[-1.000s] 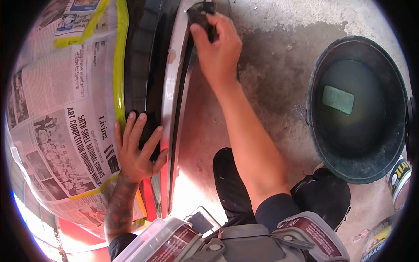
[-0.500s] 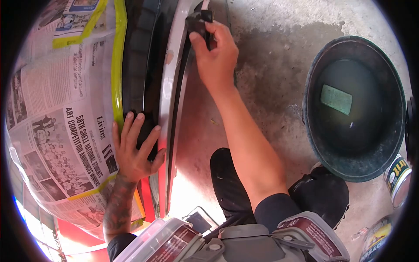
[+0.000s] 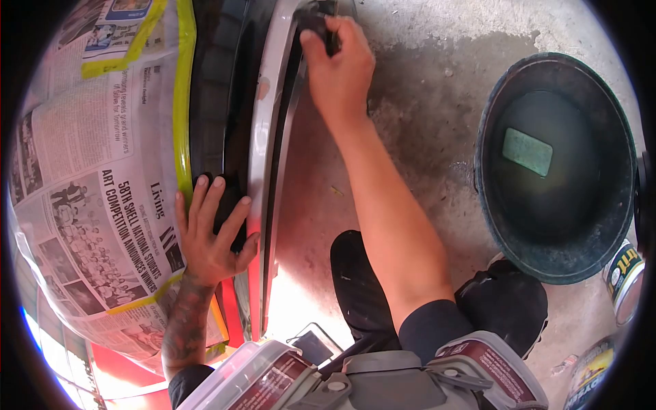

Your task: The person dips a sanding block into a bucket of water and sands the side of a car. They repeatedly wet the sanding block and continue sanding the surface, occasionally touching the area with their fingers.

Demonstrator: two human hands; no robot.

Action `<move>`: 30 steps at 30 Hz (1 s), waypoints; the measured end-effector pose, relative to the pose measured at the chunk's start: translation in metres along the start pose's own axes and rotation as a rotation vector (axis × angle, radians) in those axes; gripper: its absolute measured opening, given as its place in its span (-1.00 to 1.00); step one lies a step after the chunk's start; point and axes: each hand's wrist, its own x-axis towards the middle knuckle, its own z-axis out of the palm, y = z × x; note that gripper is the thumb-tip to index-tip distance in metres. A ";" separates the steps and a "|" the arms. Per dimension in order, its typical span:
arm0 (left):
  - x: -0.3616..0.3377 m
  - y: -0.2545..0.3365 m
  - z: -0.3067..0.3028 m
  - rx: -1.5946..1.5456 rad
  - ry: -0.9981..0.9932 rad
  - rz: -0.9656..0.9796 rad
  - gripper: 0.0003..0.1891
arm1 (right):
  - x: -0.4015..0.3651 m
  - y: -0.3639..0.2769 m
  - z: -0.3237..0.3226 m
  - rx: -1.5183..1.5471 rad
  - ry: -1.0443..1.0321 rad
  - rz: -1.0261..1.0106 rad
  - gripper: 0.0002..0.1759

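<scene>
My right hand [image 3: 344, 72] pinches a folded black piece of sandpaper [image 3: 316, 22] against the upper end of a light grey car body edge [image 3: 268, 102]. The paper is partly hidden by my fingers and a little blurred. My left hand [image 3: 215, 232] lies with its fingers spread on the glossy black panel [image 3: 208, 123], next to newspaper masking [image 3: 102, 184] held by yellow-green tape [image 3: 183, 102]. A bare patch shows in the grey paint below my right hand.
On the right stands a dark tub [image 3: 488, 225] of cloudy water with a green block [image 3: 527, 152] in it. Two cans, one white and black [image 3: 625, 280], one yellow-labelled [image 3: 593, 372], stand by it. The concrete floor [image 3: 424, 123] has a wet patch. Plastic boxes sit near my body.
My right hand has shifted slightly along the grey edge with the sandpaper, a little farther up in view. My left hand stays in place.
</scene>
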 end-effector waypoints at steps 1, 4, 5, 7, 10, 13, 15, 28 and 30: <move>0.000 0.001 0.001 0.000 0.009 -0.012 -0.47 | 0.012 -0.003 -0.001 -0.009 -0.030 0.092 -0.72; 0.000 0.001 0.002 0.004 0.028 -0.031 -0.49 | 0.008 0.000 -0.003 0.003 -0.028 0.042 -0.73; 0.001 0.001 0.001 0.008 0.026 -0.031 -0.49 | 0.001 0.002 -0.002 0.015 -0.013 -0.028 -0.73; 0.000 0.001 0.001 0.011 0.020 -0.032 -0.49 | -0.021 -0.010 -0.009 0.043 -0.035 -0.134 -0.74; 0.000 0.001 0.001 0.013 0.015 -0.037 -0.49 | -0.037 -0.009 -0.007 0.095 -0.035 -0.144 -0.72; 0.000 0.001 0.002 0.015 0.017 -0.039 -0.50 | -0.015 -0.009 -0.003 0.085 -0.016 -0.065 -0.71; 0.000 0.002 0.002 0.016 0.019 -0.044 -0.50 | -0.010 -0.010 -0.004 0.064 -0.016 -0.040 -0.71; 0.002 0.002 0.001 0.010 0.029 -0.033 -0.50 | -0.001 0.010 -0.003 -0.036 -0.023 -0.112 -0.70; 0.001 0.002 0.001 0.012 0.022 -0.034 -0.50 | -0.027 -0.001 -0.012 -0.044 -0.071 -0.183 -0.71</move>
